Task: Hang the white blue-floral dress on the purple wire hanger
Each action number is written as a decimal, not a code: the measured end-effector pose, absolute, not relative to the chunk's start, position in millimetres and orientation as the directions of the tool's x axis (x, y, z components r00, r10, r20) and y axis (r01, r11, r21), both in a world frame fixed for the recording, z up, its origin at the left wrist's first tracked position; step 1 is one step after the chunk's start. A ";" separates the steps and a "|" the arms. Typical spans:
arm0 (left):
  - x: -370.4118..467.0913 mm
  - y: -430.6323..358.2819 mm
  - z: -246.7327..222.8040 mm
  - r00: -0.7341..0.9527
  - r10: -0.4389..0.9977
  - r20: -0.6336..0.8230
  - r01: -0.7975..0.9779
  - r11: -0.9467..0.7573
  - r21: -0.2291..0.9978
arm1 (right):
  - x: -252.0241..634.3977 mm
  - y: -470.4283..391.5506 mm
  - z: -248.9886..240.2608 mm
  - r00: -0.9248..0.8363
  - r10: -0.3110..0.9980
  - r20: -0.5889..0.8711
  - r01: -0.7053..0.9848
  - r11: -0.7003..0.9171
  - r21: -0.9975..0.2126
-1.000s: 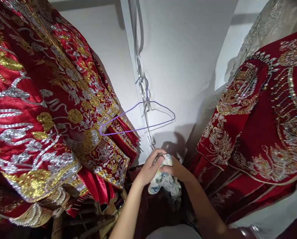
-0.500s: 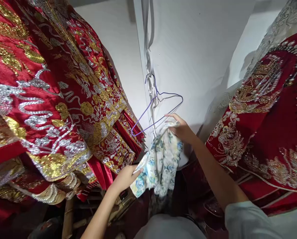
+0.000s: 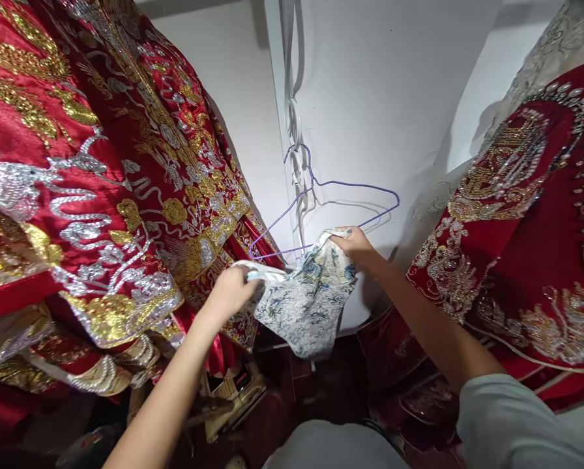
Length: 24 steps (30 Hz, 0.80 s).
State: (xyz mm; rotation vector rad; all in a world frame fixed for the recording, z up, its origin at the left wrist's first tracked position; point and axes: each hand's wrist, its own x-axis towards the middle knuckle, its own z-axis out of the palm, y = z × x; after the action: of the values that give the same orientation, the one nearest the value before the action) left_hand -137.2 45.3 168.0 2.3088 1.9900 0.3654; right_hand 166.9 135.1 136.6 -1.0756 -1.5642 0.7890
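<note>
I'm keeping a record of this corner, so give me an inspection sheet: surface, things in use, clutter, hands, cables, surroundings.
Surface: dark floor, dimly lit.
Things in use: patterned cloth, white and blue, spread out; purple hanger partly behind it, hooked on a white strip.
Clutter: wooden pieces, lower left, unclear.
Hands: left hand and right hand grip the cloth's upper edge.
Cables: nothing certain seen; lower area dark.
Surroundings: white wall; red embroidered garments either side.

Light catches the white wall (image 3: 394, 104), where the purple hanger (image 3: 355, 185) throws a thin shadow. The floor (image 3: 302, 407) sinks into near-darkness. Metallic embroidery (image 3: 113, 319) glints sharply; the printed cloth (image 3: 316, 293) blurs slightly along its lower edge. Wide-angle distortion stretches the grey sleeve (image 3: 511, 417) toward the lower right corner.
</note>
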 end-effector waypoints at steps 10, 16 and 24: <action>-89.3 105.6 203.7 0.088 0.700 0.709 0.720 -0.537 0.440 | 158.6 98.7 142.6 -0.062 0.929 0.364 0.269 0.367 -0.891; -102.7 123.8 218.3 0.248 0.689 0.681 0.704 -0.612 0.362 | 215.4 119.1 165.5 0.314 0.727 0.610 0.428 0.465 -0.775; -122.1 139.8 225.7 0.074 0.649 0.758 0.816 -0.476 0.328 | 280.7 126.6 190.5 -0.104 0.968 0.228 0.285 0.248 -0.926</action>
State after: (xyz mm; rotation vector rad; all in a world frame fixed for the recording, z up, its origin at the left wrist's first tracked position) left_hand -122.1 139.8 225.7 2.4272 1.6814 1.5280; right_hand 280.7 126.6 190.5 -1.1999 -1.5834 0.9163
